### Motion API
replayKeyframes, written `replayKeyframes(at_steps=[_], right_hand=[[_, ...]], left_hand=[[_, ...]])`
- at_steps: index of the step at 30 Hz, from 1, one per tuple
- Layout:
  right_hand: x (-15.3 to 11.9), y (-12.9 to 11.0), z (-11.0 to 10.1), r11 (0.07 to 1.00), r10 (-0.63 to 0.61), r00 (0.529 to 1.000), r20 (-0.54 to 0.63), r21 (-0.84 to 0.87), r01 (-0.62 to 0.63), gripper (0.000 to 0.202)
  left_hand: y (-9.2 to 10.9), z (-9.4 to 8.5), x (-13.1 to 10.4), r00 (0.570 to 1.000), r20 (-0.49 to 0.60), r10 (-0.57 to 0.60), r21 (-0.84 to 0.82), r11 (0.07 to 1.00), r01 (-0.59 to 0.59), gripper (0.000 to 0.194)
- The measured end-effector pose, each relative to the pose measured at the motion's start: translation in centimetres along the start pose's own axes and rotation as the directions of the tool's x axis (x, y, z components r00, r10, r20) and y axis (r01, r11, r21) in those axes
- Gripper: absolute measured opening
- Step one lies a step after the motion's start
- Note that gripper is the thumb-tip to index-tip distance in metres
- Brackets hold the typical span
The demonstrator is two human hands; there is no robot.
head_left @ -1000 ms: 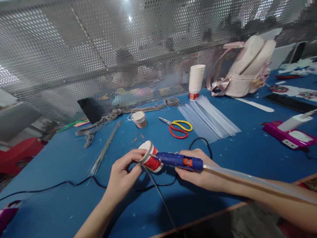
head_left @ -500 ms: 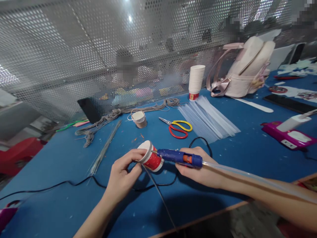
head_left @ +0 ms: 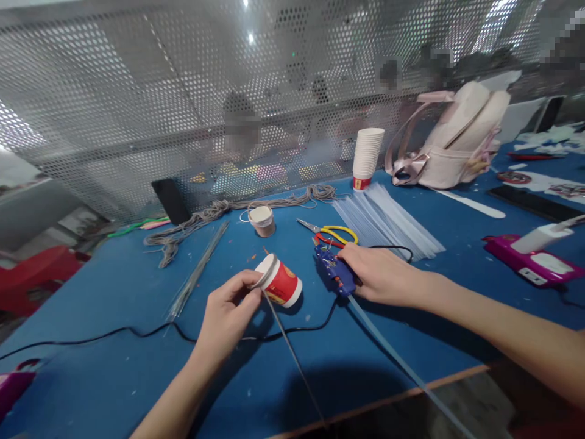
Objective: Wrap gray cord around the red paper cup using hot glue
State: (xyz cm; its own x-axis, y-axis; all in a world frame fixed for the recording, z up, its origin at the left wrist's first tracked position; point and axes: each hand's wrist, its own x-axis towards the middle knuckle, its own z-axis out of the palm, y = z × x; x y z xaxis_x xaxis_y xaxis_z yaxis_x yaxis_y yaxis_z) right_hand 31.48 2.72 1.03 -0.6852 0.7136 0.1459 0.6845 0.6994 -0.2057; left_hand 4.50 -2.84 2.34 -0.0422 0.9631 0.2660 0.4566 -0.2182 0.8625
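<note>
Between thumb and fingers, my left hand (head_left: 233,311) grips a red and white paper cup (head_left: 286,285) by its rim, the cup tilted on its side. A grey cord (head_left: 295,353) runs along the rim and trails down toward the table's front edge. To the right, my right hand (head_left: 375,271) is closed around a blue hot glue gun (head_left: 336,271), held low over the table with its nozzle pointing away. A long clear glue stick (head_left: 393,353) sticks out of its back end. Scissors (head_left: 338,234) with red and yellow handles lie just beyond the glue gun, partly covered by it.
A small cord-handled cup (head_left: 262,222) stands behind. Grey cord (head_left: 274,201) stretches along the perforated screen (head_left: 183,110). Also here are stacked cups (head_left: 368,155), clear glue sticks (head_left: 388,219), a pink backpack (head_left: 452,146), a phone (head_left: 170,201) and a purple power strip (head_left: 530,259). A black cable (head_left: 137,332) crosses the table.
My right hand has drawn the glue gun away from the cup and lowered it toward the table beside the scissors. My left hand still holds the cup, now turned slightly.
</note>
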Motion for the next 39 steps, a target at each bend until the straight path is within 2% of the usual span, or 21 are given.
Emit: replayKeyframes(at_steps=[3, 6, 15, 18, 20, 21, 22, 23, 25, 27, 28, 29, 30, 31, 32, 33, 35, 37, 39], right_hand=[[0.7, 0.9, 0.0, 0.998, -0.057, 0.991, 0.122, -0.025, 0.061, 0.029], [1.5, 1.2, -0.2, 0.991, -0.125, 0.973, 0.195, -0.021, 0.132, 0.033], [2.8, 1.7, -0.3, 0.983, -0.153, 0.960, 0.236, -0.065, 0.173, 0.040], [2.6, 0.8, -1.3, 0.989, -0.144, 0.972, 0.186, -0.007, 0.147, 0.046], [2.7, -0.8, -1.9, 0.981, -0.115, 0.991, 0.071, 0.163, 0.103, 0.036], [2.9, -1.8, -2.0, 0.953, -0.055, 0.998, 0.015, 0.300, 0.048, 0.028], [3.0, -2.9, -1.9, 0.879, 0.007, 1.000, 0.027, 0.477, -0.019, 0.022], [3.3, -4.1, -1.7, 0.744, 0.072, 0.993, 0.089, 0.659, -0.113, 0.017], [3.7, -6.4, -0.9, 0.397, 0.119, 0.954, 0.276, 0.867, -0.300, 0.009], [4.0, -8.1, 0.0, 0.020, 0.087, 0.890, 0.448, 0.892, -0.451, 0.010], [4.1, -8.7, 0.4, -0.118, 0.037, 0.871, 0.491, 0.867, -0.484, 0.012], [4.1, -9.1, 0.6, -0.204, 0.003, 0.858, 0.513, 0.840, -0.502, 0.015], [4.1, -9.3, 0.8, -0.228, -0.008, 0.858, 0.514, 0.834, -0.502, 0.016], [4.0, -9.4, 0.9, -0.192, 0.003, 0.868, 0.497, 0.852, -0.488, 0.016], [3.9, -9.3, 0.9, -0.103, 0.041, 0.891, 0.453, 0.889, -0.447, 0.015], [3.9, -9.1, 0.9, 0.031, 0.088, 0.924, 0.373, 0.926, -0.377, 0.012], [3.9, -8.6, 0.7, 0.358, 0.148, 0.982, 0.117, 0.919, -0.164, 0.005], [4.0, -8.0, 0.7, 0.617, 0.116, 0.981, -0.157, 0.785, 0.052, 0.007], [4.1, -7.6, 0.9, 0.746, 0.064, 0.944, -0.323, 0.644, 0.170, 0.010]], left_hand=[[0.0, 0.0, 0.0, 0.999, 0.003, 0.035, 0.035, 0.999, -0.036, 0.012], [0.1, 0.0, -0.1, 0.998, 0.005, 0.063, 0.073, 0.995, -0.063, 0.013], [0.1, 0.1, -0.1, 0.999, -0.030, 0.028, 0.059, 0.998, -0.027, 0.013], [0.0, 0.3, -0.1, 1.000, -0.030, 0.010, 0.038, 0.999, -0.008, 0.015], [0.0, 0.5, 0.0, 1.000, -0.031, 0.002, 0.036, 0.999, 0.000, 0.015], [0.0, 0.6, 0.0, 1.000, -0.030, 0.001, 0.036, 0.999, 0.000, 0.015], [0.0, 0.7, 0.0, 1.000, -0.031, 0.004, 0.036, 0.999, -0.003, 0.015], [0.1, 0.8, -0.1, 0.999, -0.033, 0.008, 0.038, 0.999, -0.007, 0.015], [0.1, 0.9, -0.2, 0.999, -0.042, 0.017, 0.048, 0.999, -0.015, 0.015], [0.2, 1.0, -0.3, 0.998, -0.058, 0.032, 0.060, 0.998, -0.028, 0.014], [0.2, 1.0, -0.4, 0.997, -0.065, 0.041, 0.064, 0.997, -0.037, 0.014], [0.2, 1.0, -0.5, 0.996, -0.069, 0.049, 0.066, 0.997, -0.044, 0.014], [0.3, 1.0, -0.5, 0.996, -0.069, 0.053, 0.067, 0.997, -0.049, 0.013], [0.3, 1.0, -0.5, 0.996, -0.068, 0.053, 0.068, 0.996, -0.049, 0.013], [0.4, 1.0, -0.6, 0.997, -0.064, 0.049, 0.068, 0.997, -0.045, 0.013], [0.4, 1.0, -0.6, 0.998, -0.055, 0.040, 0.066, 0.997, -0.036, 0.014], [0.6, 1.1, -0.5, 1.000, -0.027, 0.010, 0.056, 0.998, -0.008, 0.016], [0.6, 1.1, -0.5, 0.999, 0.020, -0.038, 0.030, 0.999, 0.037, 0.018], [0.7, 1.1, -0.5, 0.994, 0.062, -0.091, -0.008, 0.996, 0.092, 0.020]])
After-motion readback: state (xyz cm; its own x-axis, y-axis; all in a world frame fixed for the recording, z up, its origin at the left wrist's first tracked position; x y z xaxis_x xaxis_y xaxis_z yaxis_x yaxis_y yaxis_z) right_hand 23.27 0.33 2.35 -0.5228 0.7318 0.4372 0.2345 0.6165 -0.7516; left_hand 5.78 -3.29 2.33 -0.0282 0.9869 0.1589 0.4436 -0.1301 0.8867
